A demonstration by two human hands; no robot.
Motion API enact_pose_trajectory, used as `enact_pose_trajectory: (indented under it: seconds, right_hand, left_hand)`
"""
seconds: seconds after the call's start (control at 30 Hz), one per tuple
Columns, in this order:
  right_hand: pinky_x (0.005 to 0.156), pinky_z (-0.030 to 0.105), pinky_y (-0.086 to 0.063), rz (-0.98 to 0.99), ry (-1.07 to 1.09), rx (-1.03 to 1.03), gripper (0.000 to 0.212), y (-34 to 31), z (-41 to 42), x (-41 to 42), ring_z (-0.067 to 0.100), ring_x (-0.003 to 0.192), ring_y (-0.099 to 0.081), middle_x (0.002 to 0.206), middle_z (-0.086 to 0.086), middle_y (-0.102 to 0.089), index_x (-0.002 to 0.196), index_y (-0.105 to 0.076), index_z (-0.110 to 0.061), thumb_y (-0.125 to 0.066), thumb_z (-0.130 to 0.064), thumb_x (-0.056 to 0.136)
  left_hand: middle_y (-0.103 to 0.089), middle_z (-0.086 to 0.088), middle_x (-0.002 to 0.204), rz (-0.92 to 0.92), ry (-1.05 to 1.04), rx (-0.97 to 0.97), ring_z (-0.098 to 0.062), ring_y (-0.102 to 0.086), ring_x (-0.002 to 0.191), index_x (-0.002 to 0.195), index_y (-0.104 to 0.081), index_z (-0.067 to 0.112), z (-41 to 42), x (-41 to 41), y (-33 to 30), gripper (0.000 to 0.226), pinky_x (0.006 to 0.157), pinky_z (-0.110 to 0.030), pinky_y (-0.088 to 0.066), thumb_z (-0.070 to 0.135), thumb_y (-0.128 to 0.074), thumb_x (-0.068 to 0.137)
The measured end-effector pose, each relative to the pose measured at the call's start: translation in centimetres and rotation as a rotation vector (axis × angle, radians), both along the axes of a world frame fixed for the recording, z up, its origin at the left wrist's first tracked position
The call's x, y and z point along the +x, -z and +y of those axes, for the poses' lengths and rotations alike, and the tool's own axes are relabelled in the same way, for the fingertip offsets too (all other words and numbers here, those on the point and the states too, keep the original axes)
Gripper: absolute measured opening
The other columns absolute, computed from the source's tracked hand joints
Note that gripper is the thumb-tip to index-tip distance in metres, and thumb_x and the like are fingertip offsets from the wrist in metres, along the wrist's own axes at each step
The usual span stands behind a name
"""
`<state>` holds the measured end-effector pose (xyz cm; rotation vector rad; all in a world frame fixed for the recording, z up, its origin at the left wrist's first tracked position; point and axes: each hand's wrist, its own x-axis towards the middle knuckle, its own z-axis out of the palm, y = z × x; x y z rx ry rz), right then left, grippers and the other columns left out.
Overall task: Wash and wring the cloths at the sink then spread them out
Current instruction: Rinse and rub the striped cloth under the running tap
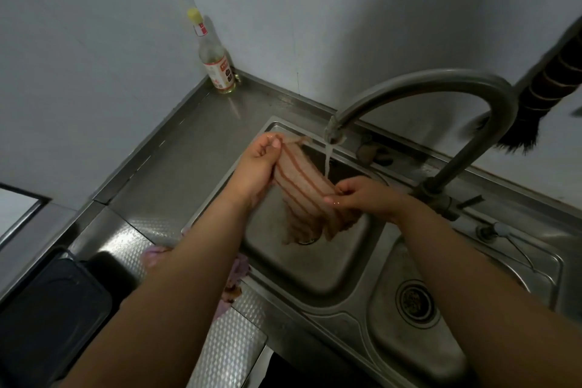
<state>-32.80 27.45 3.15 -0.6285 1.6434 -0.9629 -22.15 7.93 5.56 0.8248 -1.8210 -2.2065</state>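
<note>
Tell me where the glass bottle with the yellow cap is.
In the head view, the yellow-capped glass bottle stands upper left, in the wall corner on the steel counter, behind the sink basin.

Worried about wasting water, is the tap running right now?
On: a thin stream falls from the faucet spout into the sink.

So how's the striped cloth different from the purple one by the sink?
The striped cloth is held up over the left basin, gripped by the left hand and right hand; the purple cloth lies on the counter edge, untouched. The striped cloth sits by the running water; the purple cloth is away from it, partly hidden under the left arm. Both look crumpled.
</note>
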Motion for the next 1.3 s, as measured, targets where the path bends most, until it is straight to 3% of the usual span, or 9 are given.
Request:
enact_pose_trajectory:
  seconds: [0.33, 0.43, 0.53, 0.67, 0.77, 0.87, 0.97, 1.17, 1.3]
  right_hand:
    - [0.099, 0.046, -0.047, -0.049, 0.267, 0.038, 0.025, 4.6, 2.1, 0.6, 0.024, 0.091, -0.066, 0.090, 0.009, -0.071, 0.091, -0.070, -0.013, -0.056, -0.034, 0.093]
    - [0.079, 0.046, -0.055, -0.157, 0.589, 0.015, 0.032, 4.0, 1.5, 0.7, 0.028, 0.089, -0.066, 0.100, 0.015, -0.069, 0.106, -0.067, -0.009, -0.051, -0.035, 0.096]
    - [0.067, 0.037, -0.056, -0.394, 0.804, -0.019, 0.035, 3.2, -0.2, 1.3, 0.027, 0.094, -0.067, 0.109, 0.015, -0.069, 0.117, -0.064, -0.008, -0.045, -0.032, 0.099]
    - [0.058, 0.028, -0.056, -0.604, 0.823, -0.075, 0.042, 1.3, -3.1, 2.7, 0.018, 0.065, -0.063, 0.074, 0.012, -0.062, 0.090, -0.068, -0.010, -0.037, -0.035, 0.102]
    - [0.056, 0.022, -0.049, -0.799, 0.796, -0.160, 0.069, 0.7, -3.8, 2.3, 0.016, 0.053, -0.055, 0.063, 0.009, -0.056, 0.083, -0.067, -0.010, -0.026, -0.065, 0.094]
    - [0.061, 0.027, -0.051, -0.625, 0.636, -0.169, 0.048, 0.8, -3.3, 1.7, 0.017, 0.075, -0.065, 0.092, 0.010, -0.068, 0.109, -0.067, -0.012, -0.042, -0.051, 0.096]
    - [0.062, 0.027, -0.055, -0.571, 0.558, -0.270, 0.029, 0.4, -3.2, 1.6, 0.018, 0.085, -0.065, 0.109, 0.015, -0.063, 0.121, -0.061, -0.009, -0.050, -0.019, 0.095]
    - [0.078, 0.034, -0.055, -0.457, 0.496, -0.323, 0.024, -2.1, -3.4, 0.8, 0.022, 0.086, -0.064, 0.096, 0.012, -0.068, 0.112, -0.062, -0.006, -0.046, -0.016, 0.098]
    - [0.049, 0.022, -0.039, 0.353, 0.437, -0.043, 0.027, -2.8, -3.6, -0.5, 0.011, 0.054, -0.046, 0.062, 0.004, -0.053, 0.076, -0.061, -0.010, -0.052, -0.026, 0.097]
  left_hand:
    - [-0.056, -0.006, 0.080, -0.084, -0.353, 0.080, -0.018, -0.055, 0.074, 0.082, -0.052, 0.014, -0.8, -0.1, 0.6, 0.029, 0.074, -0.031, -0.047, 0.013, -0.033, 0.102]
    - [-0.063, -0.011, 0.082, -0.089, -0.383, 0.277, -0.023, -0.061, 0.080, 0.084, -0.057, 0.006, -0.7, 0.1, 1.3, 0.034, 0.078, -0.034, -0.049, 0.013, -0.030, 0.103]
    - [-0.069, -0.019, 0.114, -0.053, -0.276, 0.376, -0.030, -0.065, 0.109, 0.121, -0.052, -0.010, 1.0, 0.6, 1.2, 0.043, 0.093, -0.042, -0.052, 0.021, -0.027, 0.103]
    - [-0.074, -0.003, 0.091, 0.037, 0.082, 0.153, -0.012, -0.071, 0.085, 0.094, -0.050, 0.003, 4.8, 1.3, 0.2, 0.023, 0.070, -0.024, -0.056, 0.010, -0.031, 0.104]
    - [-0.069, 0.000, 0.094, 0.049, 0.351, -0.238, -0.004, -0.067, 0.090, 0.092, -0.063, 0.002, 5.4, 1.5, 0.0, 0.018, 0.081, -0.019, -0.051, 0.008, -0.048, 0.099]
    - [-0.066, 0.000, 0.117, 0.076, 0.357, -0.451, -0.007, -0.059, 0.115, 0.086, -0.073, 0.018, 4.2, 2.0, 0.3, 0.021, 0.102, -0.030, -0.045, 0.029, -0.056, 0.093]
    - [-0.063, -0.005, 0.112, 0.124, 0.143, -0.484, -0.020, -0.061, 0.107, 0.093, -0.069, 0.028, 4.0, 2.1, 0.8, 0.022, 0.096, -0.044, -0.051, 0.045, -0.057, 0.087]
    - [-0.071, -0.008, 0.108, -0.097, 0.342, -0.040, -0.022, -0.067, 0.104, 0.106, -0.068, 0.016, 2.8, 0.7, 0.6, 0.043, 0.094, -0.036, -0.050, 0.051, -0.052, 0.089]
    - [-0.071, -0.016, 0.097, -0.034, 0.150, -0.072, -0.028, -0.069, 0.089, 0.103, -0.066, 0.001, 3.0, -0.4, 1.5, 0.043, 0.088, -0.045, -0.053, 0.042, -0.052, 0.095]
